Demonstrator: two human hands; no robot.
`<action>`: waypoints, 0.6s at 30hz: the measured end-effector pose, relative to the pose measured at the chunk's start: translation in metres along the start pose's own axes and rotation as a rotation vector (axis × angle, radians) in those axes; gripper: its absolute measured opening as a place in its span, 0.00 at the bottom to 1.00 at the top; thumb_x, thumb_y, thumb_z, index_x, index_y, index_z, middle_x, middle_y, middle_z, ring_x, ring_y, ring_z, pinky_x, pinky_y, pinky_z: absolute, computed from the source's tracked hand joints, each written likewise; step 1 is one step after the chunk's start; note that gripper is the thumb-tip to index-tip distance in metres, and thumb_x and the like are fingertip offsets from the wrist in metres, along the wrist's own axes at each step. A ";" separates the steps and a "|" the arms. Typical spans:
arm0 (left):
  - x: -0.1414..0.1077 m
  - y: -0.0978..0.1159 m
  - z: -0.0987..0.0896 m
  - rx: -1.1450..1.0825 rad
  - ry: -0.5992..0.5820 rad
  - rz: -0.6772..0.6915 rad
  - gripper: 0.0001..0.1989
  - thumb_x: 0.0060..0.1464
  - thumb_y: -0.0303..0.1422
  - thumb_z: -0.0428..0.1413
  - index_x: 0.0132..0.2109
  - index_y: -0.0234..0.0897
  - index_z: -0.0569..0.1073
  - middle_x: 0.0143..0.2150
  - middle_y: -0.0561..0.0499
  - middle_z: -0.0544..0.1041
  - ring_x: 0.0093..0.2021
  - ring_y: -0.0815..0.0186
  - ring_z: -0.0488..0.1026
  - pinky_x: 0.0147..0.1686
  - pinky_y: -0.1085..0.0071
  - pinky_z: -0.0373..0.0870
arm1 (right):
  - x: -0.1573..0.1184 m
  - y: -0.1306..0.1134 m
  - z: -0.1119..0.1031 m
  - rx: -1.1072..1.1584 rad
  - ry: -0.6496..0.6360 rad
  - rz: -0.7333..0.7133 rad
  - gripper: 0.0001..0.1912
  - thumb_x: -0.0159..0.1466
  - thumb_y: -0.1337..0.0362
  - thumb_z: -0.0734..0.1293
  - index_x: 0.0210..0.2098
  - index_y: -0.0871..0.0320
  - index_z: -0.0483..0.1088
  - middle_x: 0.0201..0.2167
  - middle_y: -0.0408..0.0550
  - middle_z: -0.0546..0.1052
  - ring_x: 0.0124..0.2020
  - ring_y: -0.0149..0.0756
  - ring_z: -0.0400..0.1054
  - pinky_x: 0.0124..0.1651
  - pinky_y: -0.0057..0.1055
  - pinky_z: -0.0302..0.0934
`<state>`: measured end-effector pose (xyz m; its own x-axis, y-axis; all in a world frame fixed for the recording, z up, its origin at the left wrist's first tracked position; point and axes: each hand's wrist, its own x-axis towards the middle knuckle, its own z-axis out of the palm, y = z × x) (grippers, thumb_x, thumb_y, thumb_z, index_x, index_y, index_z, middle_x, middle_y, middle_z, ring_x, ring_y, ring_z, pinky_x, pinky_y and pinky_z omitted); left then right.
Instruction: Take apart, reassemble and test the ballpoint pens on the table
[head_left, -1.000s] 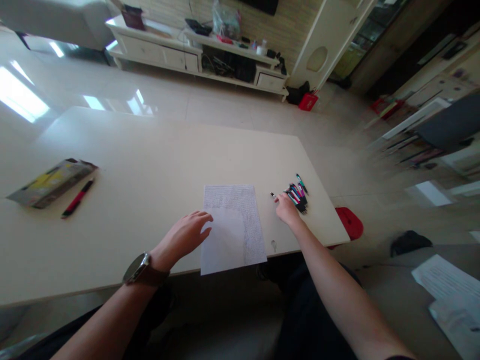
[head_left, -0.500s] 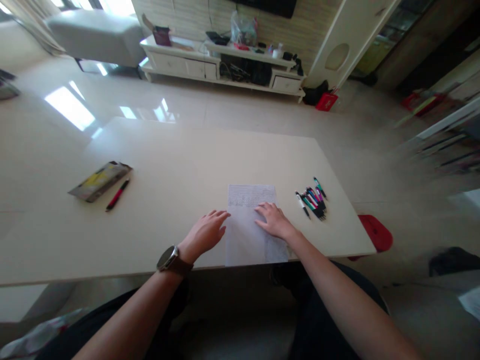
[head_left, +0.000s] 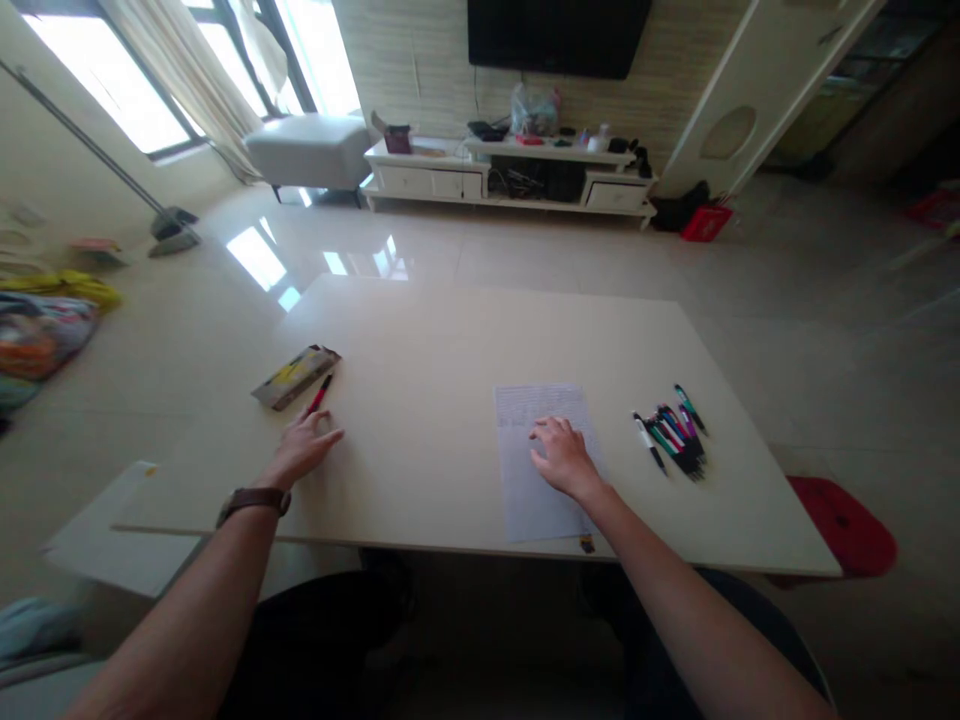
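Note:
At the left of the table, my left hand [head_left: 302,446] reaches to the lower end of a red and black pen [head_left: 320,393]. Its thumb and fingers are apart, and whether a fingertip touches the pen I cannot tell. Just beyond the pen lies a grey and yellow box [head_left: 298,376], with one end apparently open. My right hand [head_left: 564,456] is over a sheet of paper [head_left: 536,500], fingers spread and holding nothing. Lines of writing or print cover the upper part of the sheet. Several pens [head_left: 677,437] in mixed colours lie bunched to the right of the paper.
The pale table [head_left: 420,400] has its near edge close to my legs. A red stool [head_left: 847,525] stands by its right corner. Beyond are a white TV cabinet [head_left: 431,180] and a grey ottoman [head_left: 307,150].
My left hand has moved left from the paper's edge to the red and black pen. My right hand has stayed at the paper. The view has shifted left and up.

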<state>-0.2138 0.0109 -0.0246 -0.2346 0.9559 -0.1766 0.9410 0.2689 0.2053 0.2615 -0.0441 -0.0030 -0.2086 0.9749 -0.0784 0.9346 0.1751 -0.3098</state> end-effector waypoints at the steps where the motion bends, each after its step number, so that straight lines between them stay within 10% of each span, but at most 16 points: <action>1: 0.003 0.003 0.001 -0.004 0.003 -0.012 0.27 0.57 0.41 0.53 0.58 0.27 0.70 0.63 0.33 0.68 0.64 0.49 0.65 0.63 0.58 0.62 | 0.000 0.000 0.000 -0.001 -0.005 0.005 0.13 0.63 0.64 0.66 0.48 0.56 0.74 0.59 0.52 0.70 0.60 0.48 0.59 0.56 0.44 0.59; 10: -0.015 0.055 0.002 0.001 0.001 0.058 0.12 0.53 0.32 0.52 0.37 0.36 0.80 0.40 0.42 0.81 0.44 0.56 0.77 0.45 0.66 0.69 | 0.001 0.003 -0.004 0.026 -0.109 0.003 0.14 0.64 0.63 0.65 0.48 0.59 0.73 0.50 0.52 0.75 0.54 0.44 0.64 0.52 0.38 0.59; 18: -0.074 0.135 -0.018 -0.405 0.026 0.234 0.13 0.53 0.30 0.57 0.47 0.39 0.73 0.37 0.50 0.80 0.34 0.66 0.76 0.35 0.72 0.70 | 0.000 0.004 0.000 0.063 -0.024 -0.003 0.11 0.64 0.65 0.65 0.44 0.62 0.71 0.49 0.59 0.73 0.53 0.45 0.64 0.55 0.38 0.58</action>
<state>-0.0737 -0.0218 0.0337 -0.0381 0.9976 -0.0579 0.7998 0.0652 0.5967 0.2657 -0.0433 -0.0042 -0.2187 0.9706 -0.1002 0.9142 0.1679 -0.3687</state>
